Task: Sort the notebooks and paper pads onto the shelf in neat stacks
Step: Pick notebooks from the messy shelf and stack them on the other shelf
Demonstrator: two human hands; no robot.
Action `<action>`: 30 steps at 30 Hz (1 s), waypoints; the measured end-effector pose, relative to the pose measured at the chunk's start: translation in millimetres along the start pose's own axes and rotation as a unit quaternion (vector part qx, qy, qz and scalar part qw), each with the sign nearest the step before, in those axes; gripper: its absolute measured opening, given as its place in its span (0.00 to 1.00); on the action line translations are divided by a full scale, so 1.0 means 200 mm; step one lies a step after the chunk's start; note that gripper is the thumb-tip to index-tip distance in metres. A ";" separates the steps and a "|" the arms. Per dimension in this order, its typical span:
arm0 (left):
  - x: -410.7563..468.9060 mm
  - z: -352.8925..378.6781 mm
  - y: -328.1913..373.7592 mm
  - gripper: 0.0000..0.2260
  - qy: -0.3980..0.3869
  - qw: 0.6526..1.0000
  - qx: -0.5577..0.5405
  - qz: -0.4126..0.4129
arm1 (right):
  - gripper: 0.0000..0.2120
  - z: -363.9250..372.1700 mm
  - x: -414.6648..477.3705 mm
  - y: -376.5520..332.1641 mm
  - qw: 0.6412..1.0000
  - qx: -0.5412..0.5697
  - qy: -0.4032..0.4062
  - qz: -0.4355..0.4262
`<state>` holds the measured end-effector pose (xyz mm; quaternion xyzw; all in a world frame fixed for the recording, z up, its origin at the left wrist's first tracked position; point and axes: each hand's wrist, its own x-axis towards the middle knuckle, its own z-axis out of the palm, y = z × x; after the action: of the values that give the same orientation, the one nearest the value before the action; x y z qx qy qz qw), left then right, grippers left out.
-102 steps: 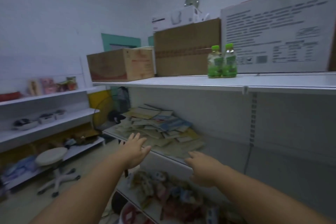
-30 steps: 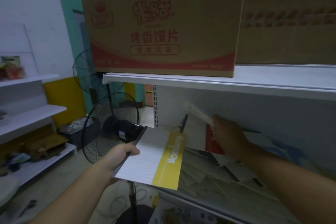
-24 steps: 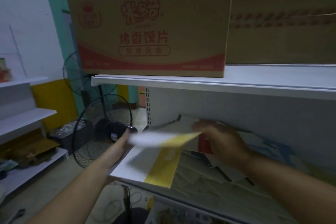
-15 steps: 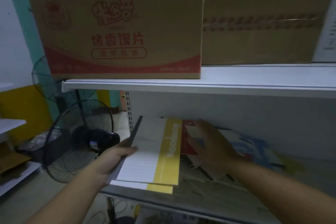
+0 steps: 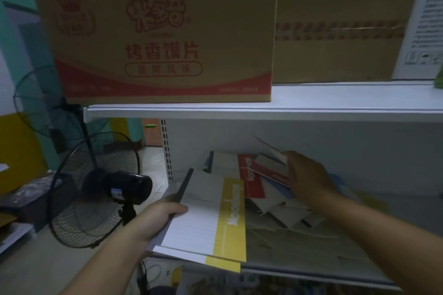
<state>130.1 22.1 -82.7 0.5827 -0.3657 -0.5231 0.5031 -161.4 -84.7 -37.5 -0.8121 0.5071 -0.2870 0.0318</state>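
My left hand (image 5: 159, 219) grips the left edge of a small stack of white-and-yellow paper pads (image 5: 208, 218) at the shelf's front left corner; the stack juts a little over the shelf edge. My right hand (image 5: 305, 176) holds a red-and-white notebook (image 5: 272, 171) tilted up above the pile, with a loose page sticking up behind it. A red-banded pad (image 5: 250, 181) lies flat beneath. Further loose notebooks and pads (image 5: 292, 220) lie scattered across the white middle shelf (image 5: 311, 273), dim and hard to tell apart.
The upper shelf (image 5: 263, 109) hangs low over the pile and carries a printed cardboard box (image 5: 158, 40), a plain carton (image 5: 335, 26) and a white box (image 5: 424, 21). A black standing fan (image 5: 96, 189) stands left of the shelf, with another fan behind.
I stepped up close to the shelf. My left hand gathered the yellow pads into a stack; my right hand moved from lying on the pile to lifting a red-and-white notebook.
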 end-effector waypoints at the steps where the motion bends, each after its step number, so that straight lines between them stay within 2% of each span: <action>1: -0.01 0.01 0.01 0.18 -0.009 1.000 0.011 0.002 | 0.12 -0.03 -0.04 -0.04 0.999 0.004 0.012 -0.046; 3: -0.04 0.06 0.03 0.20 0.003 0.999 0.035 0.003 | 0.19 -0.08 -0.14 -0.09 0.969 -0.027 0.073 -0.236; 5: -0.08 0.14 0.04 0.11 0.013 0.999 0.032 0.009 | 0.16 -0.08 -0.29 -0.11 0.925 -0.055 0.025 -0.375; 6: -0.10 0.19 0.04 0.10 0.019 0.999 0.030 0.011 | 0.17 -0.07 -0.36 -0.10 0.907 -0.064 -0.016 -0.416; 8: -0.14 0.31 0.04 0.19 0.032 0.998 0.048 0.024 | 0.17 -0.09 -0.47 -0.05 0.886 -0.051 -0.066 -0.456; 11: -0.20 0.57 0.00 0.19 0.034 0.995 0.062 0.064 | 0.13 -0.16 -0.62 0.13 0.884 -0.020 -0.086 -0.459; 13: -0.23 0.80 -0.04 0.15 0.011 0.995 0.067 0.068 | 0.10 -0.27 -0.74 0.25 0.907 0.022 -0.111 -0.406; 14: -0.25 0.93 -0.07 0.12 0.000 0.995 0.070 0.073 | 0.17 -0.32 -0.79 0.32 0.929 0.037 -0.105 -0.353; 16: -0.29 1.22 -0.12 0.08 -0.016 0.995 0.067 0.072 | 0.34 -0.42 -0.89 0.50 0.979 0.088 -0.058 -0.177; 17: -0.32 1.37 -0.13 0.07 -0.025 0.996 0.062 0.067 | 0.37 -0.49 -0.93 0.59 0.991 0.114 -0.038 -0.054; 18: -0.33 1.51 -0.16 0.06 -0.038 0.996 0.054 0.058 | 0.34 -0.55 -0.96 0.68 0.987 0.143 -0.043 0.062; 19: -0.35 1.65 -0.19 0.06 -0.045 0.997 0.044 0.053 | 0.29 -0.60 -1.01 0.78 0.964 0.204 -0.063 0.157; 20: -0.38 1.79 -0.22 0.07 -0.051 0.997 0.035 0.048 | 0.24 -0.64 -1.06 0.87 0.931 0.281 -0.086 0.217; 22: -0.39 2.07 -0.30 0.13 -0.073 0.996 0.010 0.040 | 0.21 -0.72 -1.17 1.09 0.880 0.377 -0.083 0.276; 24: -0.45 2.33 -0.38 0.10 -0.098 0.995 -0.002 0.034 | 0.21 -0.83 -1.28 1.27 0.848 0.419 -0.034 0.323; 27: -0.52 2.70 -0.48 0.10 -0.130 0.991 -0.018 0.000 | 0.20 -1.00 -1.46 1.51 0.824 0.413 0.030 0.387; 30: -0.56 3.00 -0.53 0.12 -0.168 0.984 -0.036 -0.042 | 0.20 -1.14 -1.60 1.74 0.813 0.403 0.052 0.417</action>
<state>-488.2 30.8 -126.8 0.4833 -0.4009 -0.6471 0.4324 -657.4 71.1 -106.4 -0.4208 0.6370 -0.4670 0.4461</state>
